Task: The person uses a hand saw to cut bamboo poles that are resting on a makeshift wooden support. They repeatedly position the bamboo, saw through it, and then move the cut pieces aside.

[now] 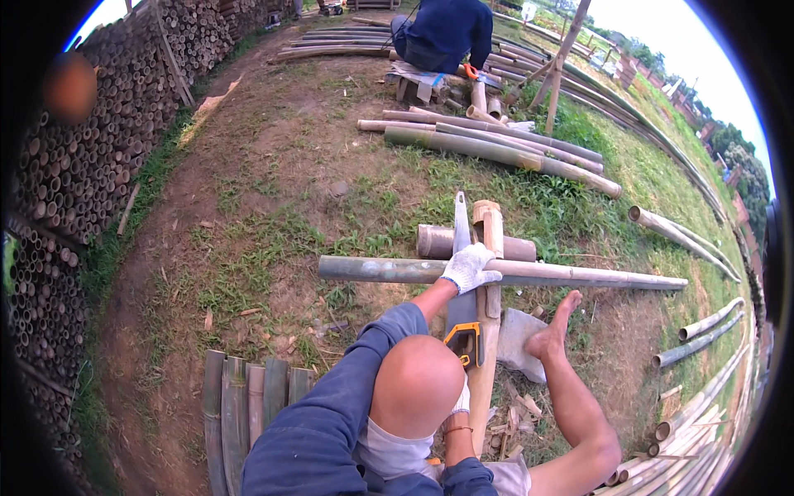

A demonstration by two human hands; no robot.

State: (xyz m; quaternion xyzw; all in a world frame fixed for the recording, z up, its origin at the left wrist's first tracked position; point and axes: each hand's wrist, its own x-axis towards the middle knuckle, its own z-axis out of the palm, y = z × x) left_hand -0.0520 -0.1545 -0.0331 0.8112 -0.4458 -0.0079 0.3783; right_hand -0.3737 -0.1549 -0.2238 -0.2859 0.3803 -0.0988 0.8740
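My left hand, in a white knit glove, presses down on a long green bamboo pole, its fingers wrapped over the top. A handsaw with a black and yellow handle has its blade standing across the pole, right beside that hand. My right hand, also gloved, is at the saw's handle and partly hidden behind my bent knee; its fingers are closed round the grip. Under the pole lie a pale split bamboo post and a short thick bamboo piece crossing it.
Cut bamboo lengths stand at lower left. My bare foot rests by a pale stone block. Bamboo poles lie ahead, where another person sits with an orange-handled saw. A bamboo stack walls the left.
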